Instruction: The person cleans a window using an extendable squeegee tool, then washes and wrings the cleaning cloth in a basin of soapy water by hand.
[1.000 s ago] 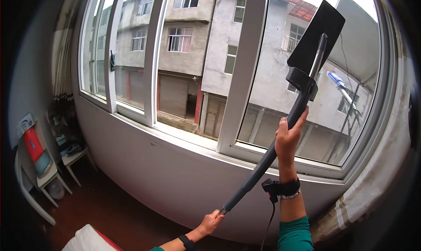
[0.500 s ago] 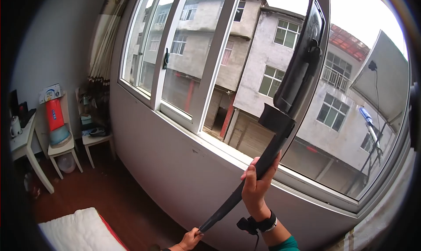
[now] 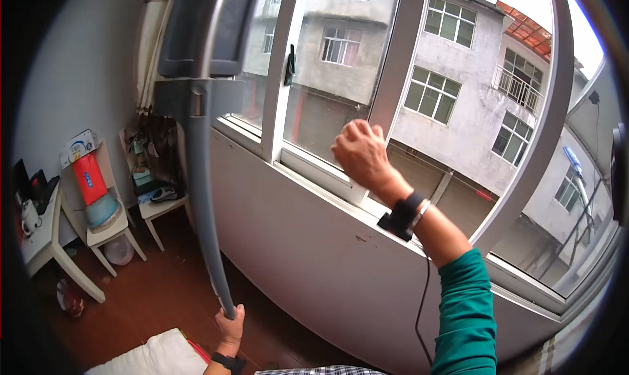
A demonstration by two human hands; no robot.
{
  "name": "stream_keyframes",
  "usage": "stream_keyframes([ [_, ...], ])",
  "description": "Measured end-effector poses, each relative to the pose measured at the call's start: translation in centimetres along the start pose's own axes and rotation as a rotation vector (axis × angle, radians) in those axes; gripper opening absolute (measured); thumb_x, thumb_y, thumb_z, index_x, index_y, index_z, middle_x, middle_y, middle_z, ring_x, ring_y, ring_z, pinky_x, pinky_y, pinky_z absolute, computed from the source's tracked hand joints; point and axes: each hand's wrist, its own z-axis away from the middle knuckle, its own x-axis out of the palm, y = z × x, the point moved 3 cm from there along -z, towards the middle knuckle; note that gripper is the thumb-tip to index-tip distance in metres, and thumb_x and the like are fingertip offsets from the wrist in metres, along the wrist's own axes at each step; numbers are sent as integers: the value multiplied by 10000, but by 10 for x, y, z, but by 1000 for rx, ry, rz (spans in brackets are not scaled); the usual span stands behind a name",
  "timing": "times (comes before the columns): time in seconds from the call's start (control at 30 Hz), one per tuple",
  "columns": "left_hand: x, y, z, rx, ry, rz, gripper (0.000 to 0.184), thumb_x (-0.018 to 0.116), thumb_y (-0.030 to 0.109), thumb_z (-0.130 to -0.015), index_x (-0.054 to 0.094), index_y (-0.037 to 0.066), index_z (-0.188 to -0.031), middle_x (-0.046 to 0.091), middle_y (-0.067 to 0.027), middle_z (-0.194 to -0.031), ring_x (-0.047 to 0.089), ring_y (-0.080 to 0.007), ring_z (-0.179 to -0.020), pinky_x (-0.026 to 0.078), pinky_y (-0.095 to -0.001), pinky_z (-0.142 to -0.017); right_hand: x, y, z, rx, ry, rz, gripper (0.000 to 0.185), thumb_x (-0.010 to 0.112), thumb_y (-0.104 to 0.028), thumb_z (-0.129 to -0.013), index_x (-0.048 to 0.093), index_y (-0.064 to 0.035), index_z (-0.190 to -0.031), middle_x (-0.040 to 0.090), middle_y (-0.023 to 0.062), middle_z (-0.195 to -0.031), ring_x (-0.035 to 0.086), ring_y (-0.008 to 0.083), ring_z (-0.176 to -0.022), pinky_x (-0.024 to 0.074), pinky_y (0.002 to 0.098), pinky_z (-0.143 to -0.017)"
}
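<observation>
My left hand (image 3: 229, 326), with a black band at the wrist, is closed round the lower end of a long grey-handled tool (image 3: 204, 198) with a wide, flat dark head. The tool stands nearly upright, and its head rises past the top of the view in front of the curtain and window. My right hand (image 3: 363, 155) is raised in front of the sliding window (image 3: 390, 106), apart from the tool. Its fingers curl inward with the back of the hand facing me. Whatever they hold, if anything, is hidden, and I cannot tell whether the hand touches the window frame.
On the left, a white chair (image 3: 118, 234) bears a red bag (image 3: 88, 178) and a blue item. Another chair (image 3: 157, 210) and a desk (image 3: 49, 250) stand nearby. White bedding (image 3: 151, 356) lies below. A cable (image 3: 419, 316) hangs from the right wrist device (image 3: 398, 221).
My right hand has let go of the tool's handle and is now raised before the window. The tool has swung left and more upright in my left hand. The view has shifted.
</observation>
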Motion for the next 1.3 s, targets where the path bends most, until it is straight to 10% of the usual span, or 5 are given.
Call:
stream_keyframes([
  [0.1, -9, 9, -26, -62, -8, 133, 238, 636, 68, -772, 461, 55, -612, 435, 27, -507, 427, -60, -443, 357, -253, -417, 34, 54, -8, -89, -345, 390, 225, 615, -323, -785, 652, -102, -795, 540, 68, -954, 463, 236, -1005, 337, 475, -865],
  [0.4, -4, 23, -37, -74, 5, 349, 212, 522, 23, -861, 394, 89, -706, 383, 38, -527, 344, -30, -401, 294, -196, -361, 11, 71, 30, -235, -307, 443, 116, 580, -154, -750, 654, -112, -828, 538, 28, -970, 486, 194, -1002, 322, 558, -917],
  [1.23, 91, 90, 48, -63, -305, 406, 219, 555, -13, -798, 415, 69, -651, 403, 32, -486, 388, -50, -387, 321, -224, -362, -194, 126, 187, -35, -504, 594, 326, 662, -311, -716, 640, -52, -914, 522, 101, -1029, 456, 252, -1126, 330, 682, -893],
  [1.3, 99, 68, 56, 35, -392, 391, 215, 572, 148, -884, 422, 77, -747, 390, 17, -511, 362, -56, -381, 309, -214, -347, -196, 125, 189, -57, -469, 625, 326, 659, -315, -723, 641, -52, -915, 519, 98, -1040, 455, 254, -1124, 337, 680, -885],
])
